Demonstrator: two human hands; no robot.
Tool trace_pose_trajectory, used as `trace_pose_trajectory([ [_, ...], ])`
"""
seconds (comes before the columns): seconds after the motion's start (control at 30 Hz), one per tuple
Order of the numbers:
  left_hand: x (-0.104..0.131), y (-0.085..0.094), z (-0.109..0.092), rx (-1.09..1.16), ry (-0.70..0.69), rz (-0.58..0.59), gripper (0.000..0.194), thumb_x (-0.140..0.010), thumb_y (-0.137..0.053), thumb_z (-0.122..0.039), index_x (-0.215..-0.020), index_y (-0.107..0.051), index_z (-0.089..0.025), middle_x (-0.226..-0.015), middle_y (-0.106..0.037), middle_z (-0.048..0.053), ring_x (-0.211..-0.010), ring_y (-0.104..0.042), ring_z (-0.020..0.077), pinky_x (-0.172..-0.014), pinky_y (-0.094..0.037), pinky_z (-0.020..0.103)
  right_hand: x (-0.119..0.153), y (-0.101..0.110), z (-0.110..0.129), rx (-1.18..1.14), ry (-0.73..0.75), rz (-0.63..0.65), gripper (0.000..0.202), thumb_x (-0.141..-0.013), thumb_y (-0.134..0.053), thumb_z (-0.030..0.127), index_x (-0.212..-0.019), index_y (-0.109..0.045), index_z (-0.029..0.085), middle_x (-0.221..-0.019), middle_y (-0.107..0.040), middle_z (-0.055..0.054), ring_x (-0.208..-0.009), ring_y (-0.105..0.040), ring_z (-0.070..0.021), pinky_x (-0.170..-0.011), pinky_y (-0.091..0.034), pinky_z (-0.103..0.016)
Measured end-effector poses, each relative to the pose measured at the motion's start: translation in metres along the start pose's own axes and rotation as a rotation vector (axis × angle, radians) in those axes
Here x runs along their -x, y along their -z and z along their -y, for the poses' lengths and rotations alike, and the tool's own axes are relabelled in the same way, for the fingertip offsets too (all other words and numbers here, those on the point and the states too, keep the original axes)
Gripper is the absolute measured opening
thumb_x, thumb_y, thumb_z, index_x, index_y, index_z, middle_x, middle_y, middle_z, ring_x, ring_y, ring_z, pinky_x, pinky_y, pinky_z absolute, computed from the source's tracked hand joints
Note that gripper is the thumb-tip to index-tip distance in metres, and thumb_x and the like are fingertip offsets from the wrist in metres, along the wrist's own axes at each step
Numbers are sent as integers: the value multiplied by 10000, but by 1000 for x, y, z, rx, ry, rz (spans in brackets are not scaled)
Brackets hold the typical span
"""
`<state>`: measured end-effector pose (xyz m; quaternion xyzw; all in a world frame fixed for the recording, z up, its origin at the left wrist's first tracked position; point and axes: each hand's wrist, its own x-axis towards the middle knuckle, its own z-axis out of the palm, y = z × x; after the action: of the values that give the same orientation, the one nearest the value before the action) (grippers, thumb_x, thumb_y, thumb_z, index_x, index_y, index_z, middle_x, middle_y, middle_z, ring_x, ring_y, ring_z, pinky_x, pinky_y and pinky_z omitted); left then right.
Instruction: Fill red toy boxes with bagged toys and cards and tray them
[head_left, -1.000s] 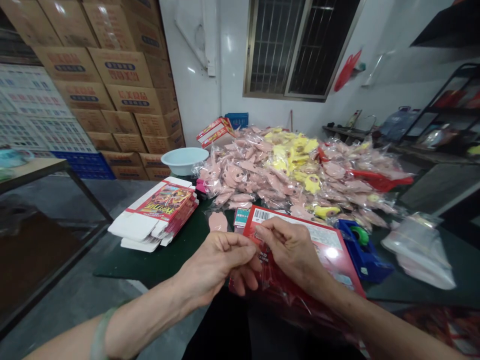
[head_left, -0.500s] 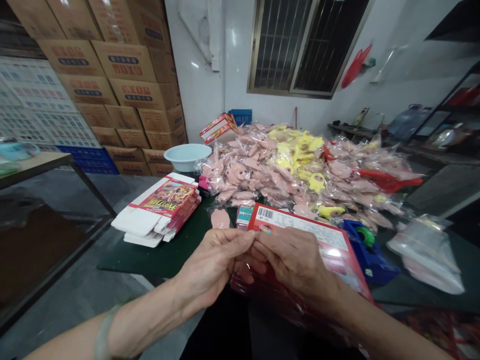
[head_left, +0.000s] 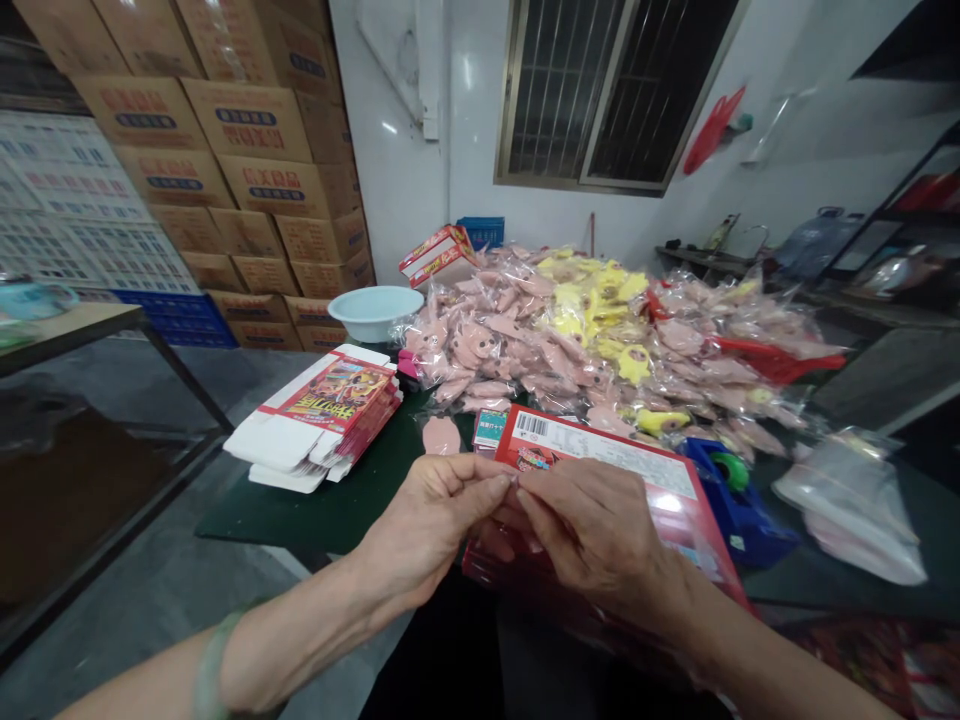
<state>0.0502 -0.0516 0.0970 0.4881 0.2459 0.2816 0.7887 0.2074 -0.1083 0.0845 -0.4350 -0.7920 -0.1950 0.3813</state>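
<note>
At lower centre, my left hand [head_left: 431, 520] and right hand [head_left: 600, 520] were pinched together above the red box [head_left: 667, 470]; what they gripped, I couldn't tell.

dim, cool indoor light; white glare on the red package [head_left: 615, 450], edges stretched and soft.

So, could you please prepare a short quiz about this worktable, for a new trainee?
1. Which thing is directly to the right of the large red package?
A) light blue basin
B) blue tape dispenser
C) brown cartons

2. True or false: the pale green bangle is on the right wrist.

3. Fill in: the heap of wrapped pieces is mainly pink, with some ____ ones among them.

Key: 1. B; 2. False; 3. yellow
</note>
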Motion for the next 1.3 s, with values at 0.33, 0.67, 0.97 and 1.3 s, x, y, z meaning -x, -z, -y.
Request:
trace_pose_trajectory([
  [0.33, -2, -1, 6, -88, -52, -20, 209, -786, -617, -294, -826, -689, -102, -655, -699, 61, -512, -598, 90, -509, -452, 176, -9, 1, 2, -4, -109, 2, 151, -883, -471, 135, -820, -609, 138, -706, -583, -39, -650, -511, -137, -597, -385, -253],
  [0.67, -6, -6, 4, -461, -175, -40, 242, -845, -495, -268, -753, -668, -126, -552, -600, 5, -474, -505, 88, -472, -392, 183, -14, 0, 9, 305, -14, 133, 286, -865, -392, 81, -656, -575, 151, -592, -535, -33, -570, -447, -155, -548, -289, -292],
  [0.97, -8, -4, 9, -725, -282, -82, 264, -871, -422, -259, -734, -618, -148, -575, -570, -7, -487, -493, 86, -460, -387, 176, -11, -9, -1, 188, -275, 22, 184, -752, -435, 100, -595, -486, 181, -543, -484, 15, -487, -405, -111, -492, -270, -258],
  [1.3, -12, -5, 8, -437, -162, -59, 242, -848, -468, -232, -727, -651, -130, -516, -579, -8, -417, -513, 78, -415, -403, 169, -9, -4, 4, 142, -146, 60, 202, -861, -452, 140, -718, -594, 150, -630, -570, -35, -606, -501, -150, -571, -353, -262],
])
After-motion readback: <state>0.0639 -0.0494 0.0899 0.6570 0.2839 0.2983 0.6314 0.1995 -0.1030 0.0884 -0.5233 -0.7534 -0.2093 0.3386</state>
